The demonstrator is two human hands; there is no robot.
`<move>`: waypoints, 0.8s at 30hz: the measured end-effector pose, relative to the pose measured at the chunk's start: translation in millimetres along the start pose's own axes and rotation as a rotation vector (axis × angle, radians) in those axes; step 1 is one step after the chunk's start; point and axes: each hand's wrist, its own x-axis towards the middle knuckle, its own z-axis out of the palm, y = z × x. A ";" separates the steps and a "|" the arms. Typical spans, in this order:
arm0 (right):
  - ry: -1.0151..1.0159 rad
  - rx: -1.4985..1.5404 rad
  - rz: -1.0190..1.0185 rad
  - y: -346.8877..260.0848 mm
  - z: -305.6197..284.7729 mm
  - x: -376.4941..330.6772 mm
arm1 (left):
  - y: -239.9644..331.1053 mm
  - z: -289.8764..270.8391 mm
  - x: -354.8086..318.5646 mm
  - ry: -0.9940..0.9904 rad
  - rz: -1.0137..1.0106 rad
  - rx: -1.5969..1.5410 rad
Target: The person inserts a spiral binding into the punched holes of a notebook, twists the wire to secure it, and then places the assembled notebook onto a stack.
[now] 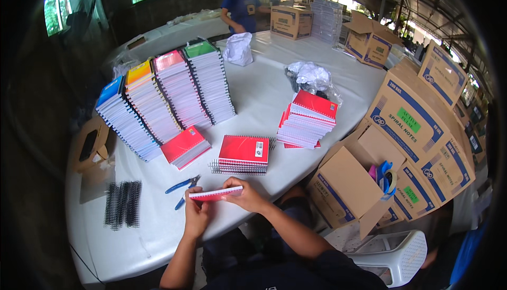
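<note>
Both of my hands hold one thin red notebook (216, 193) edge-on over the near edge of the white table (264, 89). My left hand (196, 217) grips its left end and my right hand (244, 195) pinches its right end. Blue-handled pliers (182, 186) lie on the table just beyond the notebook. A small stack of red notebooks with wire spirals (243, 154) sits behind them. Black spiral coils (122, 204) lie to the left.
Tall leaning stacks of blue, yellow, pink and green notebooks (169, 94) stand at the left. More red notebooks (308, 120) are piled at the right. Cardboard boxes (417, 137) crowd the right side, with a white plastic stool (393, 255) below. A person in blue (240, 7) stands at the far end.
</note>
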 end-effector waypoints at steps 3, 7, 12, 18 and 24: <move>-0.085 -0.125 0.088 -2.5 -4.8 2.5 | 8.3 -61.1 20.1 0.056 0.382 1.061; -0.064 -0.133 0.139 -17.6 -0.1 4.3 | 1.9 -146.2 38.9 0.582 0.075 1.720; -0.101 0.031 -0.217 -7.0 3.3 8.9 | 0.1 -168.5 39.3 0.461 -0.024 1.585; -0.042 0.021 -0.159 -5.1 2.7 4.3 | 51.9 -153.9 49.2 0.599 -0.194 1.165; -0.099 0.071 -0.088 -12.0 6.7 4.8 | 26.7 -166.9 50.2 0.459 -0.213 1.402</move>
